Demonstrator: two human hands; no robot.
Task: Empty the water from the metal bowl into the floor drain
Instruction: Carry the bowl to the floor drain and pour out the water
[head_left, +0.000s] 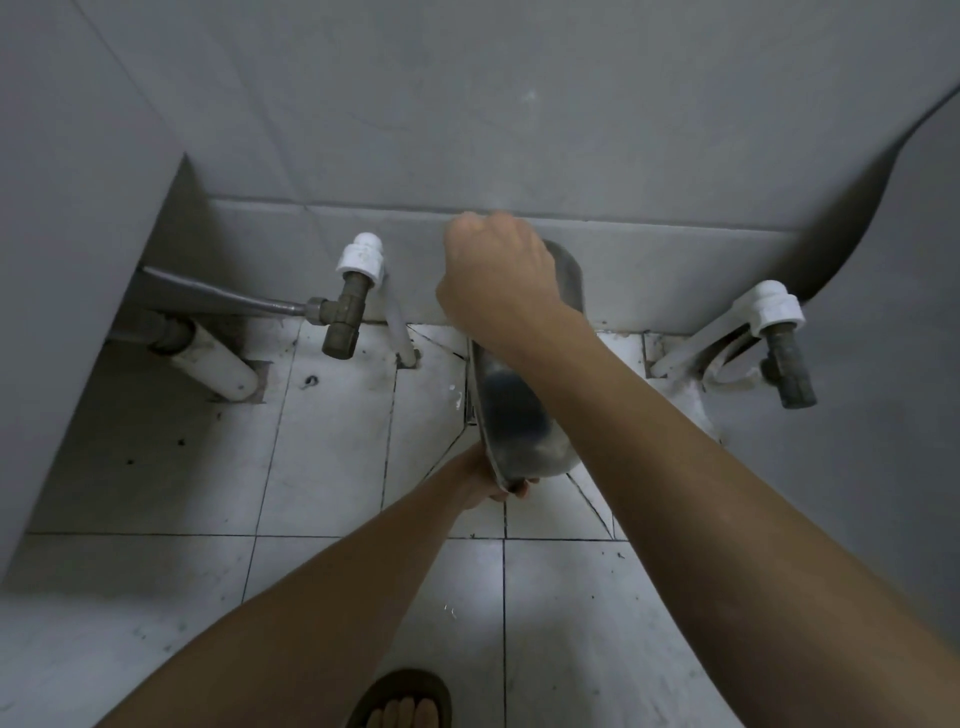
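The metal bowl (524, 421) is tipped up on its side over the tiled floor, its outer bottom facing right and its opening turned left and down. My right hand (498, 275) grips the far upper rim. My left hand (483, 478) holds the near lower rim from below. The floor drain is hidden behind the bowl and my arms; only cut tile lines converging under the bowl show. No water stream is visible.
A brass valve (343, 317) with a white fitting and a braided hose stands left of the bowl, a second valve (784, 358) on the right. A white pipe (218, 364) enters the floor at left. My sandalled foot (402, 701) is at the bottom edge.
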